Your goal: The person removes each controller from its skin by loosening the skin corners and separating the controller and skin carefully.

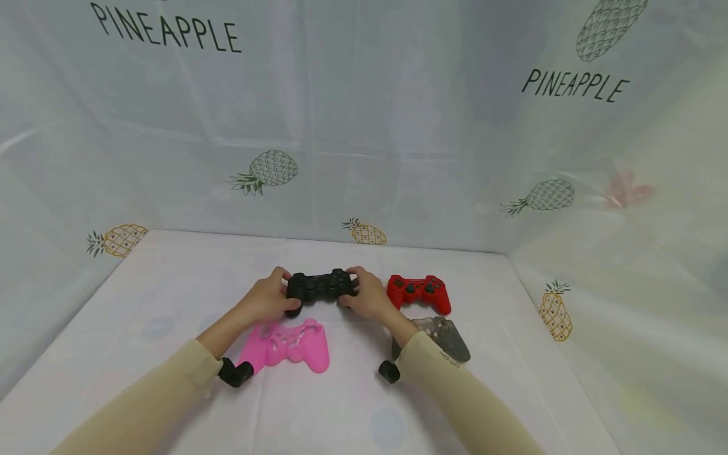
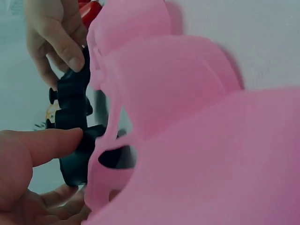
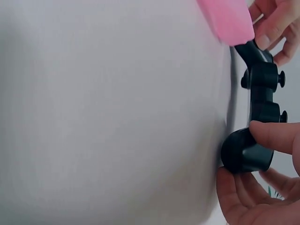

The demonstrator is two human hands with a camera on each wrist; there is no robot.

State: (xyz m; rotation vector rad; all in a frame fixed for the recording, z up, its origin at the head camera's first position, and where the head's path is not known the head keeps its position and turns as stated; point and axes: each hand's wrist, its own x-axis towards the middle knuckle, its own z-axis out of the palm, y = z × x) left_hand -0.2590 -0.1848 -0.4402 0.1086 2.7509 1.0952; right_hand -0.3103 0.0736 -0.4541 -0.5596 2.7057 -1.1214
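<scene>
Both hands grip a black game controller [image 1: 320, 287] from its two ends, near the back of the white table. My left hand [image 1: 267, 297] has its thumb over the controller's left end, fingers curled behind. At the other end, my right hand [image 1: 368, 294] holds it the same way, thumb on the near side. In the right wrist view the black controller [image 3: 262, 93] shows its two thumbsticks pointing away from the table. A pink controller cover [image 1: 290, 344] with cut-out holes lies just in front of the left hand; it fills much of the left wrist view.
To the right lies a red game controller [image 1: 419, 291]. A grey camouflage-patterned cover [image 1: 449, 338] sits in front of it, partly hidden under the right forearm. A white curtain [image 1: 364, 126] printed with pineapples rises behind the table [image 1: 199, 272].
</scene>
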